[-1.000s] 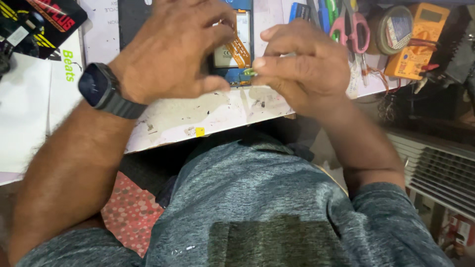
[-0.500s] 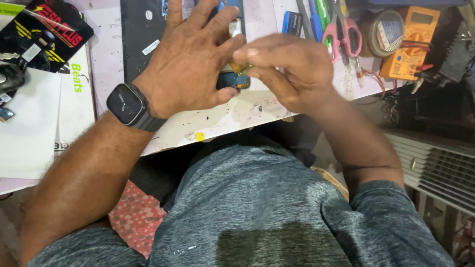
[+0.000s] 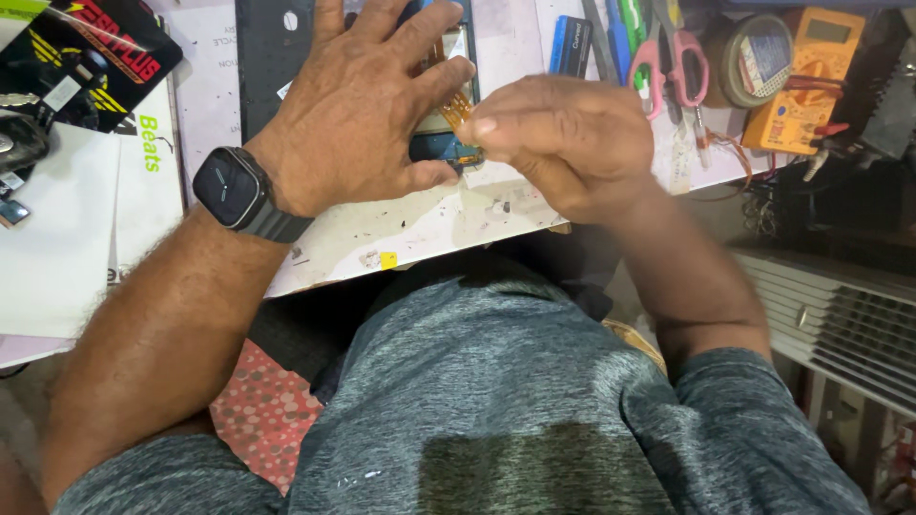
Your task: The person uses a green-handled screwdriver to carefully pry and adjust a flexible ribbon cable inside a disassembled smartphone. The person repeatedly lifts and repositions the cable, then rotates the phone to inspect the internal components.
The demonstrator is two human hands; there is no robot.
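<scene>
We press our open left hand (image 3: 367, 110) flat on the phone part (image 3: 441, 143) (mostly hidden under it), while our right hand (image 3: 563, 138) pinches its orange strip (image 3: 458, 107) with 2 fingers.

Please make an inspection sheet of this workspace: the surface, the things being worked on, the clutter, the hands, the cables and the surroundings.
Surface: white worktable, stained and speckled near its front edge.
Job's things: opened blue device with an orange flex strip, mostly covered by the hands.
Clutter: pink-handled scissors, orange multimeter, roll of tape, black package, white box.
Hands: left hand pressed flat on the device, smartwatch on its wrist; right hand pinched at the flex strip.
Cables: thin wires by the multimeter.
Surroundings: white slatted unit at right; red dotted cloth below.
</scene>
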